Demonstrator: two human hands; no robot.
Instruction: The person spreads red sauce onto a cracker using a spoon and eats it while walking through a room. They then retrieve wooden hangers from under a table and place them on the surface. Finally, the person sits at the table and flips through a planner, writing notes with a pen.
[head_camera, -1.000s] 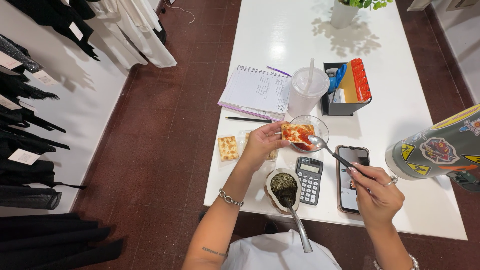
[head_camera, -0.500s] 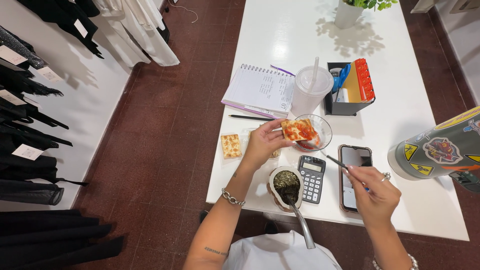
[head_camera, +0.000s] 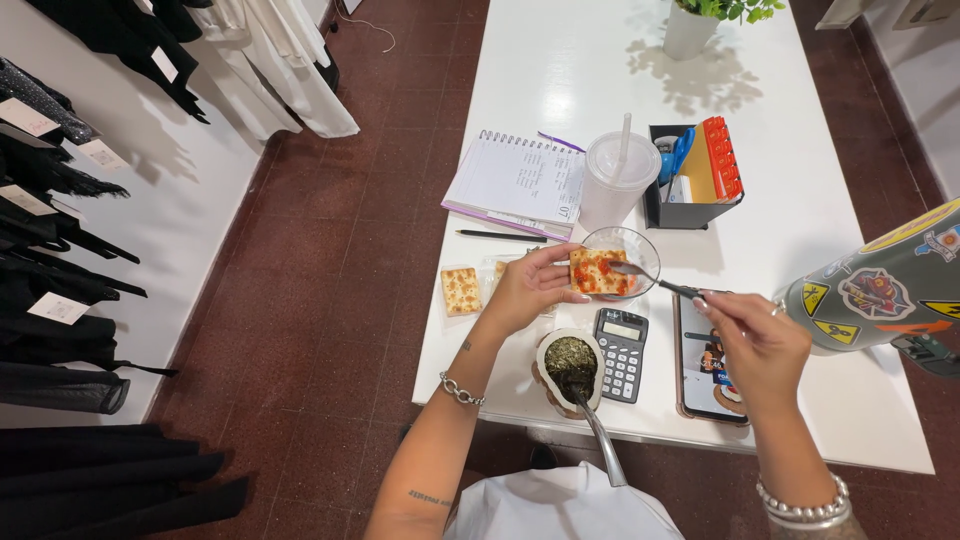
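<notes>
Head cam view, looking straight down: left hand (head_camera: 528, 290) has its fingertips pinched on the edges of a square tan cracker topped with red spread (head_camera: 597, 271), holding it level over a small clear glass bowl (head_camera: 622, 262). Right hand (head_camera: 756, 345) is closed in a pinch around the dark handle of a thin metal spoon (head_camera: 655, 282), tip touching the topping. That cracker looks light, stiff and crumbly, so the edge hold seems right; squeezing the middle would likely snap it. Around them on the white table (head_camera: 560, 80): a gourd cup of green herb with a metal straw (head_camera: 570, 368), grey calculator (head_camera: 621, 351), smartphone (head_camera: 706, 365), another plain cracker (head_camera: 460, 290).
</notes>
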